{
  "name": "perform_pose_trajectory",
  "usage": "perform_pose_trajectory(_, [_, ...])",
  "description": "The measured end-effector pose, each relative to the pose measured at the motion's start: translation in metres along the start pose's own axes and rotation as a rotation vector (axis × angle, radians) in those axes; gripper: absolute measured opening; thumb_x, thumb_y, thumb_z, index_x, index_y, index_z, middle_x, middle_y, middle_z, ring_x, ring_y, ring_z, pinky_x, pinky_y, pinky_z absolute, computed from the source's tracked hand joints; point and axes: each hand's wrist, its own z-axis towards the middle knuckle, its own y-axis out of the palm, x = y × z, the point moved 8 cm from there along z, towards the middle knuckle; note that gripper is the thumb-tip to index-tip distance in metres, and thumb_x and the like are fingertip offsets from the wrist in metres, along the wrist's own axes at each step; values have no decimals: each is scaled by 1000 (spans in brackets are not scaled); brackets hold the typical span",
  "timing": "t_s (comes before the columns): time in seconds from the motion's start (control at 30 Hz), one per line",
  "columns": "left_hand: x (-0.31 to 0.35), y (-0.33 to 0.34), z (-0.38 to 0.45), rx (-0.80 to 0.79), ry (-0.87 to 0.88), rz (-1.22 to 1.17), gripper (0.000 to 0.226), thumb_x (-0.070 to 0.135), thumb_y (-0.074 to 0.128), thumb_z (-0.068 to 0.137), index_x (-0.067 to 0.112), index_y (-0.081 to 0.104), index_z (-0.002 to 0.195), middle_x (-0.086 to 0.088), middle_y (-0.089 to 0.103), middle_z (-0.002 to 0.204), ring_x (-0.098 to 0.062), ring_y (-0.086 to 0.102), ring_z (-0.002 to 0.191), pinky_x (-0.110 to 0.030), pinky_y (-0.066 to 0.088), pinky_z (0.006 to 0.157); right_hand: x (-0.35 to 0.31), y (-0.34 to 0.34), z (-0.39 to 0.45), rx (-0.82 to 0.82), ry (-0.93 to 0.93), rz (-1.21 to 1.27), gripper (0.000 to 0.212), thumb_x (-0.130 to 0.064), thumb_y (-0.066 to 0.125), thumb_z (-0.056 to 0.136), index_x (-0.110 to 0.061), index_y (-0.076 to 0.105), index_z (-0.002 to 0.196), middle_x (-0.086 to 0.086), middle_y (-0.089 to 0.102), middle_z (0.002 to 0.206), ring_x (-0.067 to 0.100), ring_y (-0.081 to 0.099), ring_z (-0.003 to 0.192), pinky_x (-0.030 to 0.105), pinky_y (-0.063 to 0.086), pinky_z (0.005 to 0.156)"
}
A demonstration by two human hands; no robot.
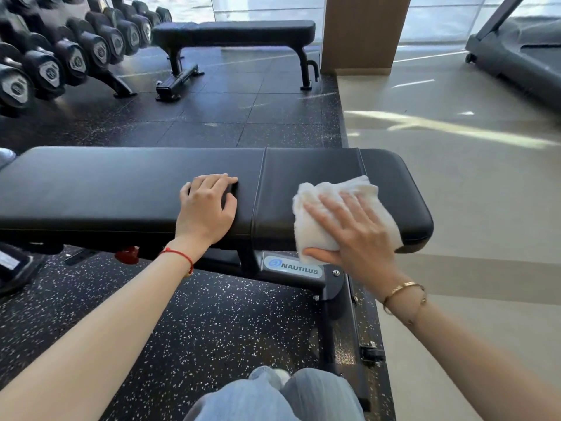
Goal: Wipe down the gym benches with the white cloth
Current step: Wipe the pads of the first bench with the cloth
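Observation:
A black padded gym bench [121, 183] runs across the view in front of me, with a seam right of its middle. My right hand [355, 229] presses a folded white cloth [315, 229] flat onto the bench's right end, thumb hooked under the cloth at the near edge. My left hand [206, 208] rests palm down on the pad just left of the seam, fingers slightly curled, holding nothing. A second black flat bench [236, 31] stands farther back.
A dumbbell rack [60, 56] fills the far left. A wooden pillar [364, 34] stands behind, a treadmill [516, 53] at the far right. Speckled rubber floor [212, 329] lies under the bench, pale tile [470, 192] to the right. My knees [273, 396] show at the bottom.

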Motion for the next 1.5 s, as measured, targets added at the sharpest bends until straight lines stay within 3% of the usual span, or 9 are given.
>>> perform_pose_trajectory(0.23, [-1, -3, -2, 13, 20, -16, 39, 23, 43, 92, 24, 63, 125, 4, 61, 134, -21, 48, 130, -55, 30, 113, -76, 7, 41, -18, -16, -20, 76, -75, 43, 87, -28, 46, 147, 4, 53, 146, 35, 53, 129, 49, 43, 107])
perform_pose_trajectory(0.43, [-2, -3, -2, 27, 39, -7, 37, 21, 48, 94, 24, 63, 127, 4, 61, 135, -20, 49, 130, -55, 31, 113, 0, -3, -7, 41, 61, -51, 74, -72, 43, 93, -23, 43, 149, 7, 49, 148, 34, 49, 132, 54, 37, 109])
perform_pose_trajectory(0.53, [-2, -1, -3, 15, 38, 0, 37, 20, 50, 95, 24, 62, 130, 3, 59, 137, -20, 48, 132, -55, 30, 114, 32, -6, -15, 4, 153, -46, 63, -63, 37, 100, -24, 44, 149, 7, 50, 147, 34, 50, 130, 51, 37, 108])
perform_pose_trajectory(0.67, [-3, 3, -3, -36, -17, -11, 37, 24, 46, 99, 24, 58, 134, 2, 53, 145, -20, 40, 140, -55, 20, 119, 23, -7, -11, 7, 293, 37, 52, -49, 32, 104, -25, 42, 149, 7, 49, 147, 35, 45, 133, 50, 29, 114])
perform_pose_trajectory(0.8, [10, 3, -4, -50, -64, -43, 40, 31, 44, 99, 23, 55, 137, 1, 52, 146, -19, 36, 142, -55, 15, 120, 17, -9, -40, 9, 253, 22, 56, -51, 34, 104, -25, 32, 154, 7, 40, 154, 35, 38, 140, 52, 25, 117])
perform_pose_trajectory(1.0, [45, 13, 7, -71, -14, -32, 46, 34, 45, 99, 21, 48, 143, 1, 49, 148, -18, 36, 142, -52, 15, 121, 94, 0, -21, -95, 610, 179, 51, -50, 35, 100, -25, 48, 144, 2, 43, 150, 29, 38, 137, 47, 24, 117])
perform_pose_trajectory(1.17, [68, 26, 13, -126, 23, -22, 49, 36, 44, 99, 21, 44, 146, 0, 46, 151, -19, 33, 144, -52, 16, 121, 129, 24, -12, -280, 791, 335, 55, -51, 40, 99, -34, 33, 150, 1, 25, 161, 28, 28, 144, 40, 26, 115])
perform_pose_trajectory(1.33, [105, 40, 18, -164, 111, -10, 50, 38, 43, 99, 22, 42, 147, 0, 42, 154, -17, 29, 146, -50, 13, 122, 103, 3, -47, -62, 712, 334, 53, -45, 46, 98, -27, 41, 147, 6, 30, 159, 33, 30, 143, 48, 26, 118])
perform_pose_trajectory(1.5, [161, 67, 28, -251, 223, -18, 53, 39, 38, 101, 23, 36, 151, 0, 35, 158, -18, 22, 149, -51, 8, 124, 129, 14, -56, 35, 886, 663, 57, -46, 52, 98, -29, 37, 150, -2, 37, 157, 18, 33, 143, 30, 24, 115])
